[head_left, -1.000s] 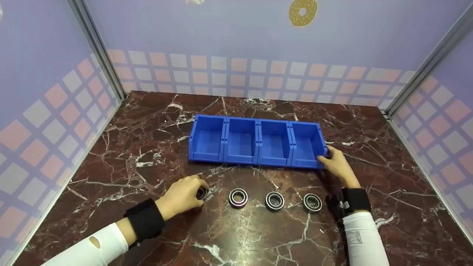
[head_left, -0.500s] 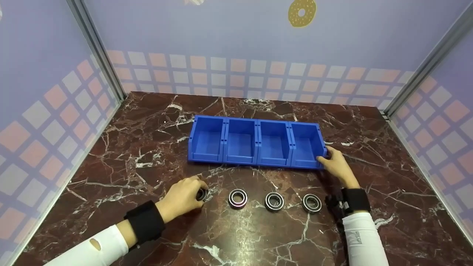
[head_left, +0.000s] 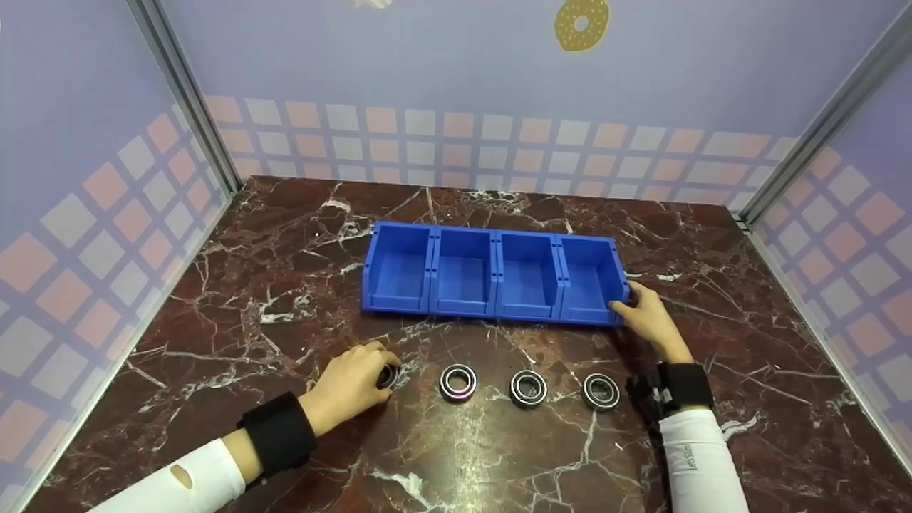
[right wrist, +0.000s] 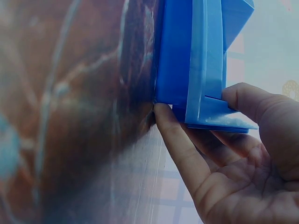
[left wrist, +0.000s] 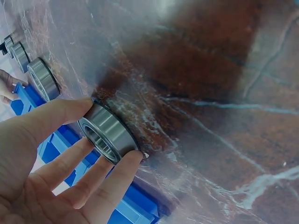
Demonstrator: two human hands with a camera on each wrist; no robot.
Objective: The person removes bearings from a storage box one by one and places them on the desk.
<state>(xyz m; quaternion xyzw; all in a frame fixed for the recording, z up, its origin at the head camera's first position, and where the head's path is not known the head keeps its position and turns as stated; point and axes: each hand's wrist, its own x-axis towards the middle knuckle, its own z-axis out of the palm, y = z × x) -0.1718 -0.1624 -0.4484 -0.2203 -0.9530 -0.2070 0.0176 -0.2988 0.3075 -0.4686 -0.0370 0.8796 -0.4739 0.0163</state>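
My left hand [head_left: 353,381] pinches a steel ball bearing [left wrist: 111,128] between thumb and fingers, low at the tabletop. In the head view most of that bearing is covered by the hand. To its right, three more bearings lie flat in a row: one with a reddish lower edge [head_left: 458,383], a middle one [head_left: 529,389] and a right one [head_left: 601,392]. Behind them stands a blue bin unit [head_left: 463,308] with several open compartments, nothing in them. My right hand [head_left: 648,317] grips its right end, thumb [right wrist: 240,100] over the front corner and fingers along the outer side wall.
Everything stands on a dark red marbled tabletop [head_left: 285,249]. Purple walls with pink and white squares [head_left: 456,135] enclose the back and both sides, joined by grey metal corner posts [head_left: 189,92].
Hardly anything differs: both hands keep their places, the left on the bearing and the right on the bin unit. The view has shifted very slightly.
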